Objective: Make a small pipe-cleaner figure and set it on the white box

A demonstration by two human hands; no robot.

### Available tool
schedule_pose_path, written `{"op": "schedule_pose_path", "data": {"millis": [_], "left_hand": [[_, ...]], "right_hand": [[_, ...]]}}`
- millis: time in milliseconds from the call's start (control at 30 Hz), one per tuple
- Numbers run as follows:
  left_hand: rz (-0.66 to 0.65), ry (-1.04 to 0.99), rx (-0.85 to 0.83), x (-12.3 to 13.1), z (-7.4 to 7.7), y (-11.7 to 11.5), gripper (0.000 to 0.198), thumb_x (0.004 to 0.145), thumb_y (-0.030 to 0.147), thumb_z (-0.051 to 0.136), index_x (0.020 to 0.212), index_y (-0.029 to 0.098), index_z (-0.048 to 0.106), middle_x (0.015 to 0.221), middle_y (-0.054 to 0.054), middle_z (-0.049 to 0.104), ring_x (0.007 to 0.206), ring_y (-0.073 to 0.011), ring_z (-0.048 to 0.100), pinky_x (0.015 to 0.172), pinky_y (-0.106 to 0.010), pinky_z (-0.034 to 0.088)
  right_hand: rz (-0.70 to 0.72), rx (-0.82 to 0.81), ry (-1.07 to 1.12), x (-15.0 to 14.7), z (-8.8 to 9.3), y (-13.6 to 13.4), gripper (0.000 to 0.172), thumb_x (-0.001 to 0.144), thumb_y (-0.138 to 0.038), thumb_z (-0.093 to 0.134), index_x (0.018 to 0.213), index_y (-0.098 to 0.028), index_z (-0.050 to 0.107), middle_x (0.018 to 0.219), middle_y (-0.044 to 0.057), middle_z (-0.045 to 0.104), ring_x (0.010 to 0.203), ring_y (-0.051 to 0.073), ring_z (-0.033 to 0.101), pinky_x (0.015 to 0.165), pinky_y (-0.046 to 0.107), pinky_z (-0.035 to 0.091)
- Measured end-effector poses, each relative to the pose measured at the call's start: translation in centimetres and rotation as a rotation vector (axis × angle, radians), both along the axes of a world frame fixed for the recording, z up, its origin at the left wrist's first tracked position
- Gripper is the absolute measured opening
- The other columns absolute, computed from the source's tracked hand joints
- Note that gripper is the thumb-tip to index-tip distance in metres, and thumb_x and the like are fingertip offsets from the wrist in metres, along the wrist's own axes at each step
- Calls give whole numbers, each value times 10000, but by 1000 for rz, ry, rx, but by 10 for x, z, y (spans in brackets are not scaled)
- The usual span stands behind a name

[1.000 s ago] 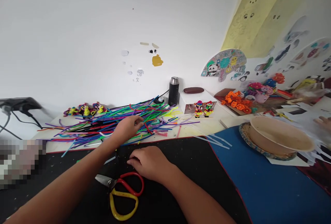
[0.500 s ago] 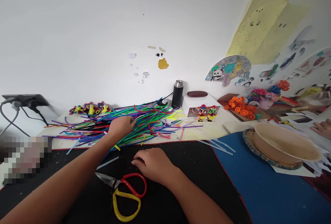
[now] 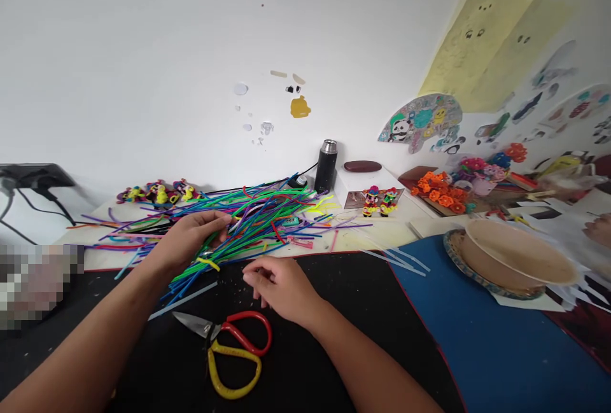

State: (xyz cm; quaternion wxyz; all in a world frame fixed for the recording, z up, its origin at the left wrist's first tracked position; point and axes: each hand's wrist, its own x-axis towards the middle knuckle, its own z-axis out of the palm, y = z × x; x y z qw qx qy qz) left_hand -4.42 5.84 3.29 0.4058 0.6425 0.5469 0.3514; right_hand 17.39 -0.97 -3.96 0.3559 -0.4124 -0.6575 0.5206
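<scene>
- Fingers of the left hand are part-curled over the multicoloured pipe cleaners – whether any are gripped cannot be told.
- The right hand is held half-open above the black mat, nothing seen in its grasp.
- Scissors are laid nearer.
- Beyond the heap, 1 flask and 2 figurines are stood.

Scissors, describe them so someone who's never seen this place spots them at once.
Find the black mat, which lies left of the blue mat. Just nearer the camera than the right hand, the scissors lie on it, blades pointing left. Their big handle loops, one red and one yellow, set them apart from the thin coloured strands heaped behind.
</scene>
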Motion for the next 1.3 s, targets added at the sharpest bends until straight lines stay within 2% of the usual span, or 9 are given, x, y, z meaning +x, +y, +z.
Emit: {"op": "schedule_pose_path", "data": {"millis": [167,300,500,767,900,1067,1133,1200,1300], "left_hand": [[-37,-88,-88,6,1,-24,401,792,575,721,945,208,673,591,33,614,584,-166,538,609,-278,419],[-185,-131,-241,6,0,-37,490,803,521,719,1174,222,603,536,62,606,538,-169,532,575,-271,400],[-321,-216,-297,8,-6,-46,342,810,425,703,1070,222,614,521,70,575,498,-144,508,565,-263,382],[-496,-313,-421,5,-15,-44,219,853,373,741,949,190,667,507,49,563,449,-101,442,510,-229,294],[-376,-527,-413,5,-19,-39,233,860,375,787,957,173,727,576,3,632,511,-121,525,527,-229,375],[-189,-902,-390,15,-15,-31,438,800,498,841,1070,158,782,1031,-142,782,821,-219,688,684,-287,534],[-125,-886,-307,23,-13,-29,420,763,443,883,1066,169,787,1029,-129,780,827,-214,679,709,-290,530],[-77,-769,-185,32,-12,-27,382,753,429,892,1014,169,794,877,-84,759,716,-176,627,653,-270,481],[-31,-559,-26,44,-16,-22,402,749,538,858,922,179,805,662,-7,645,581,-138,499,569,-261,381]], "right_hand": [[-118,-212,296,3,-3,12,589,867,-725,671,1090,-180,666,662,-40,629,431,102,572,392,194,401],[-168,-263,409,6,2,17,681,828,-764,685,1160,-170,654,663,-39,644,423,104,584,376,189,404],[-234,-339,506,10,3,19,593,839,-700,736,1082,-162,674,656,-35,643,430,93,566,383,184,395],[-287,-391,624,8,2,20,565,717,-617,880,996,-145,742,610,-36,626,415,83,528,375,189,363],[-347,-364,648,5,-4,23,558,691,-634,887,895,-133,750,569,-42,605,385,77,509,362,193,339],[-407,-335,647,2,-5,29,621,685,-705,850,905,-134,745,582,-14,655,388,93,549,357,193,348],[-409,-323,641,0,-1,29,633,683,-708,845,926,-131,747,588,-9,665,397,98,566,360,189,356],[-396,-299,613,-2,4,30,639,695,-712,832,939,-127,747,586,-6,667,400,100,574,364,187,369],[-362,-269,550,-7,12,32,652,729,-734,789,950,-122,743,581,0,669,393,101,573,362,185,380]]}}
